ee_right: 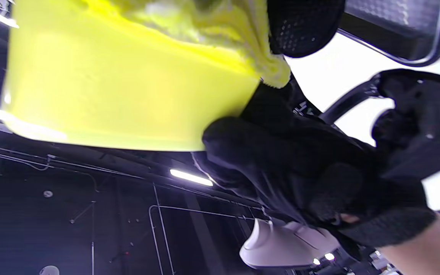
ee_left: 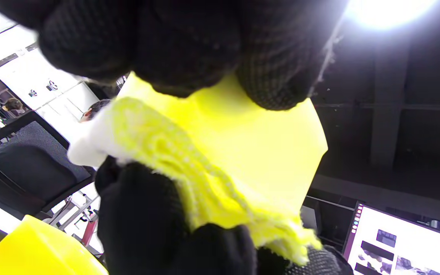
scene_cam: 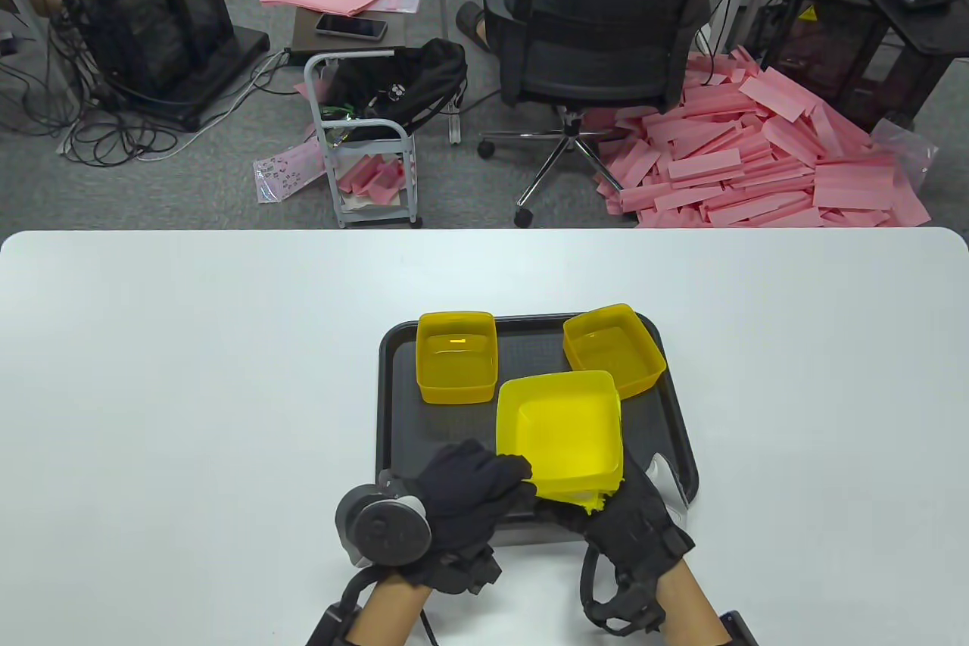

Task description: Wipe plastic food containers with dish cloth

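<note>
Office floor behind: swivel chair [scene_cam: 606, 25], wire cart [scene_cam: 363, 138], heaps of pink foam strips [scene_cam: 764, 154]. White worktop [scene_cam: 189, 373] carries a black tray [scene_cam: 390, 404]. On the tray's far part, two yellow containers [scene_cam: 456, 357] rest empty. Third container [scene_cam: 560, 430], lifted over the tray's near edge: left hand [scene_cam: 462, 494] grips its near-left rim; right hand [scene_cam: 632, 525] presses a yellow dish cloth [ee_left: 204, 183] against its underside. Judged light, thin-walled, slightly flexible, smooth and liable to slip; best held at the rim corner. Cloth soft, limp.
</note>
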{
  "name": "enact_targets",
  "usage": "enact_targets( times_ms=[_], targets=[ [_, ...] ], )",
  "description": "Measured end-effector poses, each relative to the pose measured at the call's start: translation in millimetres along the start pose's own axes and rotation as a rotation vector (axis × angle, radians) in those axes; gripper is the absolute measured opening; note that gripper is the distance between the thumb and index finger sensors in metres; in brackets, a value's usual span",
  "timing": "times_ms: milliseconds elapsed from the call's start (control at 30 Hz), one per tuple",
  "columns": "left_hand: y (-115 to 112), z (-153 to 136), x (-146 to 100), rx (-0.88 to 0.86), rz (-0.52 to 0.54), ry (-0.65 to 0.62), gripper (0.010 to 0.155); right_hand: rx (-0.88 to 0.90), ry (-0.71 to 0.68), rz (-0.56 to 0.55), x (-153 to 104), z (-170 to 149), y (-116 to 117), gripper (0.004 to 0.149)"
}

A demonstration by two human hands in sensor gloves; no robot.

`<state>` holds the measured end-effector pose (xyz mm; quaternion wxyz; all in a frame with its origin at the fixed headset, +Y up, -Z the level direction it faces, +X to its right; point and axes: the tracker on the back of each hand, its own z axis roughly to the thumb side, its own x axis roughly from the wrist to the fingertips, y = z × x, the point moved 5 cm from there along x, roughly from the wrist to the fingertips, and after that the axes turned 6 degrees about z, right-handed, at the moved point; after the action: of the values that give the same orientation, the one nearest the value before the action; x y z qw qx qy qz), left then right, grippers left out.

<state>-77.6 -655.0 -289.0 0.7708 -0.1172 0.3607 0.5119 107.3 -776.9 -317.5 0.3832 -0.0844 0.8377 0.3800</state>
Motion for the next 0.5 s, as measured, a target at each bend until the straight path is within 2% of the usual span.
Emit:
enact_targets(
  times_ms=[200, 400, 500],
  targets=[
    [10, -18, -1, 0.008, 0.033, 0.086, 0.039, -0.064, 0.026, -0.029, -1, -2, -4, 0.066],
    [19, -28, -1, 0.042, 0.045, 0.134, 0.039, -0.195, -0.008, -0.185, -10, 16, -18, 0.061],
    [22, -32, -2, 0.054, 0.068, 0.162, 0.04, -0.413, -0.084, -0.343, -21, 40, -22, 0.061]
  ],
)
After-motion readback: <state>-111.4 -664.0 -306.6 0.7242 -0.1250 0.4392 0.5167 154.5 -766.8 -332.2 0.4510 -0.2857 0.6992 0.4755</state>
